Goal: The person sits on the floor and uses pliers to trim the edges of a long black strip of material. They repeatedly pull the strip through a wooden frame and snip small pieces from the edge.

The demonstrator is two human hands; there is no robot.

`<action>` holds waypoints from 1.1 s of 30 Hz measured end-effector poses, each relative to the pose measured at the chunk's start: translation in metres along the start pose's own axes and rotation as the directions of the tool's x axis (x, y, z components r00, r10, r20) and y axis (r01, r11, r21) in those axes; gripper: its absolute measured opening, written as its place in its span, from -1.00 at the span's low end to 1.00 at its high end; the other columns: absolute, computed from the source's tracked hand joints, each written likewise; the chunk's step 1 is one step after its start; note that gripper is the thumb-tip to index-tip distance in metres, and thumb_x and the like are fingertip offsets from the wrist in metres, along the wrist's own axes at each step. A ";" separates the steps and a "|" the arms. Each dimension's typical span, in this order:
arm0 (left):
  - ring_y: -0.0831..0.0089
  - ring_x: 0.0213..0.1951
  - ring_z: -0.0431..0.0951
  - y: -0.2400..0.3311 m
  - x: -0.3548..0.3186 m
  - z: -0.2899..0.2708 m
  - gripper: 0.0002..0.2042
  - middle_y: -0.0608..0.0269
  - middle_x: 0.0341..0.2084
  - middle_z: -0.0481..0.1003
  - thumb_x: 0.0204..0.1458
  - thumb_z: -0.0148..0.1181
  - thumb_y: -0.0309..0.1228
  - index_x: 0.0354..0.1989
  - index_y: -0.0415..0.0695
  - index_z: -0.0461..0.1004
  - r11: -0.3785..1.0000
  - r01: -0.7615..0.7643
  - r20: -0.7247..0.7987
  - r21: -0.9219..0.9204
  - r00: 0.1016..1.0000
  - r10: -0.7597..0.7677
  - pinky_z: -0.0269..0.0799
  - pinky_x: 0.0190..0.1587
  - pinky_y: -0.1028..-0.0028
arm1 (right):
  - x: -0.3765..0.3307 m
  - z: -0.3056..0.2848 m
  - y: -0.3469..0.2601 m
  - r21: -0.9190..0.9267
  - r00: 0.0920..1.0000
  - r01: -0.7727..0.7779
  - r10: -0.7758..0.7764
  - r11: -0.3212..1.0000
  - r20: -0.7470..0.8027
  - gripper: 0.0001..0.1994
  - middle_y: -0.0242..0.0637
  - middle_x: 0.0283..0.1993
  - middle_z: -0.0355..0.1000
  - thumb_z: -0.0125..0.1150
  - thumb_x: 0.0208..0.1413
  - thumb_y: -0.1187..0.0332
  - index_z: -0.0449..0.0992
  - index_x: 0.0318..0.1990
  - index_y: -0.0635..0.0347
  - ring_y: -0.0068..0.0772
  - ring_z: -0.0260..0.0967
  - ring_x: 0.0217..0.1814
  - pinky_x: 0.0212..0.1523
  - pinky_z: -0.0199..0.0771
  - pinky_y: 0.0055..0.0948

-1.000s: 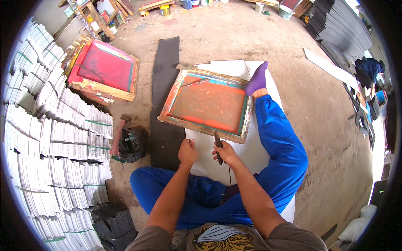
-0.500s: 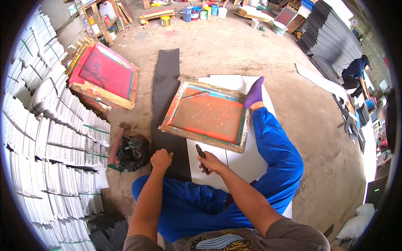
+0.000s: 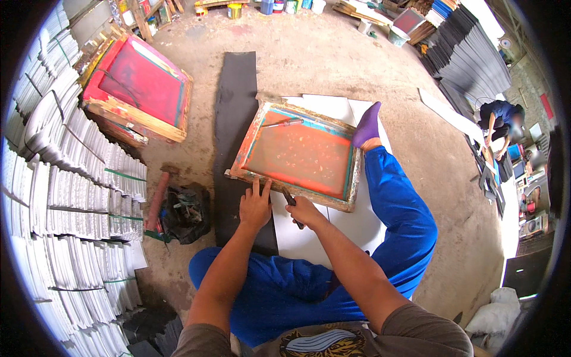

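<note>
A wooden screen-printing frame [image 3: 300,156] with orange-stained mesh lies in front of me, over white sheets [image 3: 300,243] and partly over a long black strip [image 3: 235,101]. My left hand [image 3: 256,207] has its fingers stretched out, the tips at the frame's near edge. In my right hand [image 3: 306,213], closed round it, is a slim black tool [image 3: 288,196] whose far end points at the same edge; its exact kind is unclear. On the mesh's far left part rests a thin red-handled tool [image 3: 284,123]. My purple-socked foot [image 3: 367,126] is against the frame's right side.
Stacks of white sheets [image 3: 77,202] line the left. Nearby are a black bag [image 3: 186,213] and a pinkish roll [image 3: 157,199]. A red screen frame [image 3: 143,83] leans at far left. Paint tubs [image 3: 235,11] stand at the back. A co-worker [image 3: 501,122] bends over at right.
My left hand has opened from a fist and moved right and forward to the frame's near edge. My right hand has shifted slightly right with the black tool. My view has tilted down a little.
</note>
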State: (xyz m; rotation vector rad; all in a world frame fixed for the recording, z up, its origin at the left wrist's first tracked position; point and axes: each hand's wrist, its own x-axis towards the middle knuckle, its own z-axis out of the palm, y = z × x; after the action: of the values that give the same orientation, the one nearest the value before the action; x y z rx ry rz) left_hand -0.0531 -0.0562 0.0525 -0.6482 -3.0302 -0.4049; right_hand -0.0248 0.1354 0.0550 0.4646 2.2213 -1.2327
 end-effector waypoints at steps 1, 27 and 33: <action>0.02 0.06 0.47 0.002 0.000 -0.003 -0.15 -0.06 0.40 0.12 -0.08 0.45 -0.23 0.44 0.07 0.17 1.000 0.021 0.027 -0.009 0.999 -0.020 0.49 -0.01 0.10 | 0.001 -0.002 -0.003 -0.011 1.000 -0.002 0.002 1.000 0.014 -0.73 -0.22 -0.48 0.43 0.23 0.20 0.28 0.42 -0.23 0.37 -0.37 0.46 -0.58 -0.60 0.47 -0.31; -0.03 0.10 0.47 0.006 0.016 -0.021 -0.36 -0.02 0.37 0.16 0.04 0.37 -0.11 0.28 -0.06 0.33 0.950 0.190 0.168 -0.249 0.974 -0.151 0.51 0.02 0.06 | 0.015 -0.057 -0.116 -0.455 0.928 -0.217 0.327 0.863 0.178 -0.69 0.03 -0.51 0.49 0.12 0.11 0.31 0.49 -0.30 0.52 -0.17 0.54 -0.53 -0.58 0.64 -0.12; 0.04 0.10 0.42 0.002 0.017 -0.003 -0.52 0.03 0.21 0.31 0.04 0.37 -0.23 0.15 -0.04 0.47 0.966 0.101 -0.041 -0.237 0.993 -0.114 0.42 0.11 0.05 | 0.012 -0.068 -0.111 -0.458 0.939 -0.239 0.323 0.856 0.115 -0.68 -0.02 -0.47 0.51 0.12 0.01 0.32 0.52 -0.18 0.44 -0.14 0.56 -0.52 -0.61 0.64 -0.13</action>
State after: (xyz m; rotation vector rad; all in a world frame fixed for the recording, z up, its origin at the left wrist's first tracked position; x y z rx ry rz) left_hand -0.0676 -0.0483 0.0568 -0.4719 -3.0003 -0.7806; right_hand -0.1138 0.1360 0.1503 0.4496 2.0889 -0.5696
